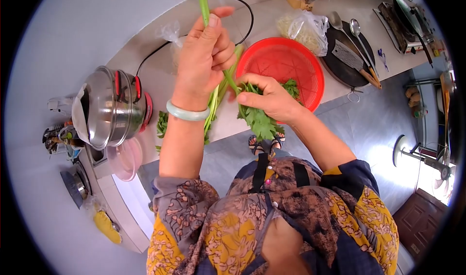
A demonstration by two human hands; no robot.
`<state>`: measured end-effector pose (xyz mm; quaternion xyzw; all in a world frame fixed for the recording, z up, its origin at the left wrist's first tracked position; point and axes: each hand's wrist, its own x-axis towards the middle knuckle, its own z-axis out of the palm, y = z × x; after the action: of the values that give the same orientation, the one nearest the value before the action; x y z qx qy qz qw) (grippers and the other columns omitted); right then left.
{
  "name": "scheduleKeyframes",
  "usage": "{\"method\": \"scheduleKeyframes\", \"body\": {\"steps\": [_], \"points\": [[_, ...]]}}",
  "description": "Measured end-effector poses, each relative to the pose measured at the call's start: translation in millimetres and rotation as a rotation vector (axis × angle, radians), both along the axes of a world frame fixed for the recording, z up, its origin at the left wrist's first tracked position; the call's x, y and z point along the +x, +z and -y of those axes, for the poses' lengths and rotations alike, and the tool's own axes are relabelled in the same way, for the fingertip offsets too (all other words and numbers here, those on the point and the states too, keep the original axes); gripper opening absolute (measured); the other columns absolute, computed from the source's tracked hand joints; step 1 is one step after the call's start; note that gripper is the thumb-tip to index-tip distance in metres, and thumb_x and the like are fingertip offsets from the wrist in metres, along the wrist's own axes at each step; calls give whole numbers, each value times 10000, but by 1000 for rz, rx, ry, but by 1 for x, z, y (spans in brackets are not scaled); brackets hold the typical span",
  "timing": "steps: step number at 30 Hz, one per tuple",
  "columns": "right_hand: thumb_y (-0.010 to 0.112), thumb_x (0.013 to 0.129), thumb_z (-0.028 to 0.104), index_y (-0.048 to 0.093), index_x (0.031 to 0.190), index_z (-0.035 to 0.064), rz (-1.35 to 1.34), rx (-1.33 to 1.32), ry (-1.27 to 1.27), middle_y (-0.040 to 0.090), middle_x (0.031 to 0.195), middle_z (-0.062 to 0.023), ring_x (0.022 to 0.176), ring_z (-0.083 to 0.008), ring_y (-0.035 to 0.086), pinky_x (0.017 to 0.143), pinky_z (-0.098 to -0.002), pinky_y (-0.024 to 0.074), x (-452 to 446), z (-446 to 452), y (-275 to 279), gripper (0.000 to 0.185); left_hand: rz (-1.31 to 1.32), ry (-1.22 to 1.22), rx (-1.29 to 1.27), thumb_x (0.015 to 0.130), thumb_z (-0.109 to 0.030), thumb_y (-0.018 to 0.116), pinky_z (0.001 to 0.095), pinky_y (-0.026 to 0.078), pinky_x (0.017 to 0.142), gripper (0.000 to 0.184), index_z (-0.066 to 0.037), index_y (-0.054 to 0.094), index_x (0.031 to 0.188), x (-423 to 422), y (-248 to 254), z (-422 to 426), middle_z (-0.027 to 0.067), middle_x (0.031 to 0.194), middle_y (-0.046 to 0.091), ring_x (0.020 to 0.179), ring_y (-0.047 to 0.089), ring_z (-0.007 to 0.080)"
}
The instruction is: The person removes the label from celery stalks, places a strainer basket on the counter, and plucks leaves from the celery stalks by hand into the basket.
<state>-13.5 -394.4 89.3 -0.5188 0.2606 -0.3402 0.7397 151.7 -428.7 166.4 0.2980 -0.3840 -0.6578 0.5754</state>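
My left hand (206, 56), with a pale green bangle (188, 114) at the wrist, is closed around a celery stalk (203, 3) that sticks up past the fingers. Lower down, the same stalk seems to run into my right hand (269, 98), which pinches it near its leaves (262, 122). Those leaves hang over the counter's front edge. More celery stalks (214, 107) lie on the counter behind my left wrist, partly hidden by it. Beside my right hand sits a red plastic basket (310, 56) with some green leaves (292, 87) inside.
A steel steamer pot (104, 105) stands at left, above a pink basin (124, 161). A bag of pale shreds (303, 30) lies behind the basket. On a dark round board (335, 64) rest a cleaver (348, 56) and spoons. A black cord (250, 20) crosses the counter.
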Motion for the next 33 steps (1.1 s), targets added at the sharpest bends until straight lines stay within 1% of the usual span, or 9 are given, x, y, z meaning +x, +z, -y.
{"method": "scheduleKeyframes", "body": {"steps": [2,6,10,13,16,19,22,28,33], "points": [[637,928,196,623,1095,9,-8,63,160,639,896,-21,826,-90,596,738,-260,495,-3,2,-7,252,7,5,5,1000,-319,517,222,165,416,314,-60,573,1169,0,-2,-3,-67,576,243,454,191,38],[571,965,197,632,1094,-1,-66,-90,192,655,901,-21,867,-106,603,789,-269,487,-7,7,-9,245,5,-15,16,1001,-317,514,220,168,416,318,-57,572,1174,8,-4,-4,-66,578,245,457,192,37],[498,931,112,623,979,0,-314,-353,197,591,791,-15,761,-87,550,698,-263,456,-6,14,2,174,5,-17,15,1004,-311,510,218,171,417,318,-51,570,1177,7,-4,-2,-65,580,249,457,197,38],[477,871,145,618,948,7,-391,-391,124,542,681,-81,685,-83,528,626,-289,437,-3,13,8,212,22,0,1,1006,-308,506,221,174,417,320,-46,569,1178,7,-6,-1,-63,578,253,455,202,42],[471,864,154,620,910,8,-363,-168,75,519,656,-47,647,-89,497,589,-286,412,2,8,4,213,50,22,6,1031,-282,446,217,178,425,327,-42,535,1235,3,-8,-2,-66,590,257,469,199,37],[467,840,136,631,891,5,-236,-62,20,482,641,-1,604,-79,433,554,-264,360,8,8,-19,216,72,23,35,1026,-274,461,221,181,425,304,-54,551,1215,-1,-19,1,-64,587,264,470,204,40],[473,818,117,630,857,-2,-160,185,28,451,640,37,595,-63,382,540,-237,307,7,11,-26,201,21,42,42,993,-281,539,231,196,426,301,-36,573,1165,0,-26,4,-56,583,285,460,206,55],[467,809,103,599,799,15,-90,299,34,382,599,54,549,-49,333,508,-240,277,11,9,-18,159,2,103,70,997,-285,531,229,193,430,294,-41,573,1156,-1,-30,5,-57,585,284,463,210,54],[472,806,78,616,838,-8,-129,367,19,405,620,52,562,-50,347,528,-222,278,10,3,-60,171,4,107,16,1030,-287,448,220,182,435,320,-39,534,1212,3,-10,0,-63,602,247,481,203,36]]}}
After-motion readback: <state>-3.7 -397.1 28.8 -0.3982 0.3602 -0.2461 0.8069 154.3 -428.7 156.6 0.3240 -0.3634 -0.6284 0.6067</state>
